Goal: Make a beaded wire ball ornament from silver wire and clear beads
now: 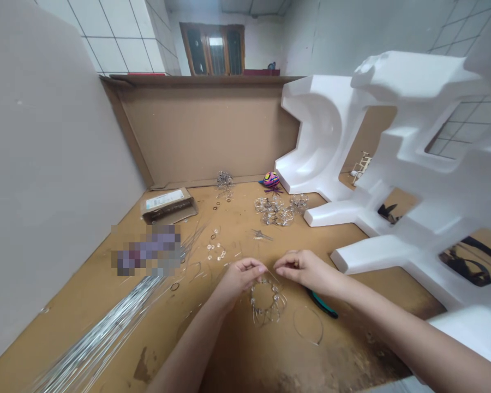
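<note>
Beaded wire ring [275, 298] is what we have nearest our fingers, lying on the bench [245, 355] just below and between both hands; clear beads sit around it, and fine wire ends splay out along its lower side. Our left hand [245, 274] has a narrow grip, thumb and fingertip pinched on what looks like a thin wire [273, 274] above the ring's upper edge; our right hand [300, 267] has its fingers curled close together beside that wire, but we cannot tell whether its grip holds anything.

We judge the ring to be very light and springy, stiff enough to hold its round shape yet easily bent out of true by a hard squeeze; the beads look smooth and likely slippery, so we would take hold of the wire frame between two beads, with the fingertips only, and leave the loose ends alone, since they could snag or prick.

To the right, near our right hand, lie a dark green handled tool [323, 305] and a loose wire loop [319, 343]; loose beads [223, 252] lie up to the left, a bundle of straight wires [106, 327] farther left, and a cluster of beaded wire pieces [276, 212] beyond our hands.
</note>
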Demonstrator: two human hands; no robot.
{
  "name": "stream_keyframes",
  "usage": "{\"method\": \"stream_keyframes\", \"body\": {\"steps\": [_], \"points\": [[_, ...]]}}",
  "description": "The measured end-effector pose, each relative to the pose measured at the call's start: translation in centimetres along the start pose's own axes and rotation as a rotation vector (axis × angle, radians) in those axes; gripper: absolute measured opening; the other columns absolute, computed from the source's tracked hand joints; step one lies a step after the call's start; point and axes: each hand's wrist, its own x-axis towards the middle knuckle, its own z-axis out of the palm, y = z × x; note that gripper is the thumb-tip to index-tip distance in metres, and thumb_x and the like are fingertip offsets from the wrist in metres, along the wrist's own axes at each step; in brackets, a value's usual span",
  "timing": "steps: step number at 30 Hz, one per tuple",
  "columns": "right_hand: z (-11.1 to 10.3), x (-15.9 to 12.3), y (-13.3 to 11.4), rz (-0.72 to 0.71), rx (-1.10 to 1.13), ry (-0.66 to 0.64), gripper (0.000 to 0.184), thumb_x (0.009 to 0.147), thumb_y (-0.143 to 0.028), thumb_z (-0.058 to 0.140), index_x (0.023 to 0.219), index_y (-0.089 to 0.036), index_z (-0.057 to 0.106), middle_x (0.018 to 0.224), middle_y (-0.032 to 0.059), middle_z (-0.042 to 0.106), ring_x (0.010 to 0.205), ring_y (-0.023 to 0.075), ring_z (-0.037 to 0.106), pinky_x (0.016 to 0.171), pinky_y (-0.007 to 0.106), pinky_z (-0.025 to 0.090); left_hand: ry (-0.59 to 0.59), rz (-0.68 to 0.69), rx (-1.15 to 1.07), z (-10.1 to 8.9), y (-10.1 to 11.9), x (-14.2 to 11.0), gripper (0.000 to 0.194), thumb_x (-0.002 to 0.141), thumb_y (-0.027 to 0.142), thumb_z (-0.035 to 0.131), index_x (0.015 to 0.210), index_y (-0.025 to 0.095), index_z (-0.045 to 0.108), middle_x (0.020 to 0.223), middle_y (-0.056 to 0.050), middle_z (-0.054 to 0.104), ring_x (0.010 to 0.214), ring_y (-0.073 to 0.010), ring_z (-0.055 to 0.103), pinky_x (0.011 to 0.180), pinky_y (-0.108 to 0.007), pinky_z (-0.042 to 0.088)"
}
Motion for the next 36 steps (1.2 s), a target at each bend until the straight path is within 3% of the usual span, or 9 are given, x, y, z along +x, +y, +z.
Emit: {"method": "stream_keyframes", "body": {"steps": [5,12,21,26,30,33,36], "points": [[1.5,1.1,-0.1,0.032,-0.036,-0.074,0.018,0.076,-0.024,0.052,0.073,-0.019,0.069,0.063,-0.001,0.064,0.057,0.0118,0.054,0.053,0.021,0.039,0.004,0.065,0.11,0.2,-0.3,0.0,0.027,0.065,0.041,0.064,0.069,0.015,0.059,0.051,0.004,0.052,0.042,-0.0049,0.036,0.044,-0.019,0.024],[1.8,0.6,-1.2,-0.047,-0.378,0.071,0.016,0.073,-0.013,0.052,0.062,-0.018,0.063,0.065,0.002,0.062,0.057,0.0117,0.052,0.054,0.022,0.034,0.04,0.165,0.282,1.2,-1.0,-0.4,0.025,0.072,0.039,0.057,0.065,0.016,0.052,0.048,0.007,0.043,0.045,-0.0072,0.037,0.046,-0.019,0.028],[2.7,0.3,-0.6,0.069,0.023,0.202,0.016,0.079,-0.023,0.049,0.074,-0.017,0.063,0.067,0.0013,0.063,0.061,0.012,0.055,0.058,0.021,0.039,0.13,0.259,0.196,1.3,-0.8,-0.5,0.027,0.075,0.041,0.054,0.067,0.016,0.051,0.048,0.007,0.038,0.046,-0.007,0.034,0.046,-0.019,0.027],[2.7,0.1,-0.4,0.056,0.024,0.204,0.011,0.076,-0.023,0.053,0.071,-0.017,0.061,0.066,0.0005,0.061,0.061,0.0116,0.053,0.057,0.022,0.039,0.17,0.191,0.17,1.8,-0.7,-0.5,0.025,0.069,0.039,0.06,0.066,0.015,0.055,0.051,0.006,0.042,0.048,-0.0073,0.035,0.048,-0.019,0.028],[2.5,-0.3,-0.7,0.066,0.026,0.158,0.012,0.078,-0.025,0.052,0.083,-0.018,0.059,0.063,-0.0019,0.059,0.056,0.01,0.051,0.053,0.02,0.038,0.142,0.217,0.172,1.9,-1.2,-0.3,0.022,0.069,0.036,0.061,0.069,0.014,0.061,0.054,0.004,0.046,0.052,-0.0082,0.038,0.051,-0.02,0.03],[1.8,-1.1,-0.4,0.062,-0.104,0.078,0.016,0.08,-0.024,0.048,0.09,-0.019,0.059,0.069,-0.0003,0.062,0.06,0.0116,0.054,0.057,0.022,0.04,0.159,0.197,0.173,1.7,-1.2,-0.3,0.023,0.068,0.037,0.062,0.068,0.015,0.062,0.053,0.004,0.046,0.051,-0.008,0.038,0.05,-0.02,0.03],[0.6,-2.6,0.9,0.058,-0.397,0.042,0.022,0.079,-0.028,0.051,0.096,-0.02,0.062,0.086,0.0057,0.065,0.079,0.0191,0.058,0.072,0.031,0.044,0.204,0.162,0.138,1.5,-0.9,-0.3,0.026,0.065,0.041,0.064,0.066,0.015,0.062,0.05,0.004,0.046,0.049,-0.0079,0.038,0.049,-0.02,0.031]]}}
